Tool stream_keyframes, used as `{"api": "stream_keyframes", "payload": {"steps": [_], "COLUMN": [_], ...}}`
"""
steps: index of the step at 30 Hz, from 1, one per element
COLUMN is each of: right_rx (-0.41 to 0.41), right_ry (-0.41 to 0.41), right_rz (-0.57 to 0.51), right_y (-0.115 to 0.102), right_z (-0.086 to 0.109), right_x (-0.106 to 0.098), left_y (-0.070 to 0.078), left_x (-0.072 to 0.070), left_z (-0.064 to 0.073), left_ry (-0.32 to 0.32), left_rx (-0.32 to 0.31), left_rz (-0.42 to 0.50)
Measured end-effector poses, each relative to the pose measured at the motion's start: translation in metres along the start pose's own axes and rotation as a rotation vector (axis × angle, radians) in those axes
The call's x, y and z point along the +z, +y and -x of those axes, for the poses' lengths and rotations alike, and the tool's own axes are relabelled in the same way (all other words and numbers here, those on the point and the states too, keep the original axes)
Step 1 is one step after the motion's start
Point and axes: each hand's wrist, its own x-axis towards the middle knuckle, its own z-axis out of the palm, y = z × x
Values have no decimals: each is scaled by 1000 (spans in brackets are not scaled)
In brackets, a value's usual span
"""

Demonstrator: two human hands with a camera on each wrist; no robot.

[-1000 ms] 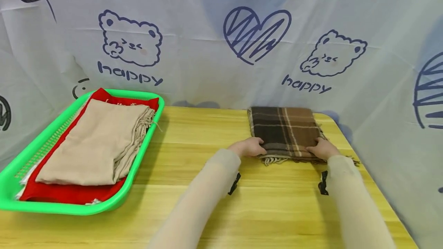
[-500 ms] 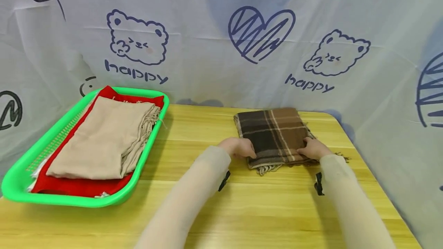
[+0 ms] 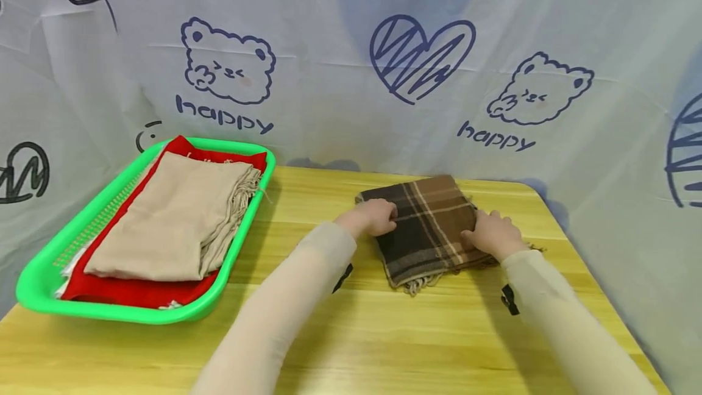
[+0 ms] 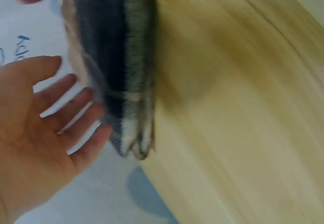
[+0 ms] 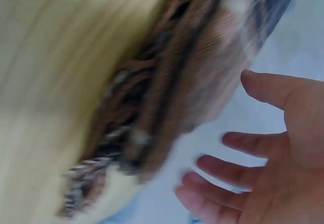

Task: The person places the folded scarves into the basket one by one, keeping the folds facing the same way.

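Note:
A folded plaid scarf (image 3: 425, 230) in black and brown, with fringed ends, lies turned at an angle on the wooden table. My left hand (image 3: 373, 217) is over its left side; in the left wrist view the palm faces the camera and the relaxed fingers (image 4: 76, 107) reach the scarf's edge. My right hand (image 3: 495, 233) is at the scarf's right side. Seen from the right wrist, its fingers (image 5: 238, 173) are spread and stand a little apart from the brown folds (image 5: 167, 92). Neither hand grips the cloth.
At the left stands a green plastic basket (image 3: 219, 288) holding a folded beige fringed cloth (image 3: 170, 218) on top of a red one (image 3: 115, 290). A pale printed curtain (image 3: 329, 108) hangs behind and beside the table (image 3: 406, 346).
The scarf has moved left and toward the person and turned at an angle. The hands have let go of its near corners; the left has shifted to its left side, the right hand has lifted slightly.

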Motion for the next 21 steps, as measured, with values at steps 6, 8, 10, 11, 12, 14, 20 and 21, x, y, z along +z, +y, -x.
{"api": "stream_keyframes", "payload": {"steps": [6,8,10,11,12,14,20,21], "right_rx": [-52,-57,-74,-95,-114,-156,-240,-243], "right_ry": [-239,-270,-263,-251,-241,-225,-213,-215], "right_rz": [-32,-61,-64,-53,-50,-47,-56,-62], "right_y": [-23,-24,-26,-27,-29,-32,-45,-47], "right_z": [6,5,3,2,0,-4,-16,-18], "right_x": [3,6,8,9,10,13,22,24], "left_y": [2,8,13,14,15,16,10,8], "left_x": [14,15,13,12,11,10,7,7], "left_z": [-4,-4,-3,-2,-1,2,8,9], "left_ry": [-81,-106,-114,-121,-126,-140,-243,-271], "left_rx": [-43,-58,-59,-59,-61,-62,-55,-47], "left_rz": [-168,-193,-240,-267,-290,-335,-229,-181]}}
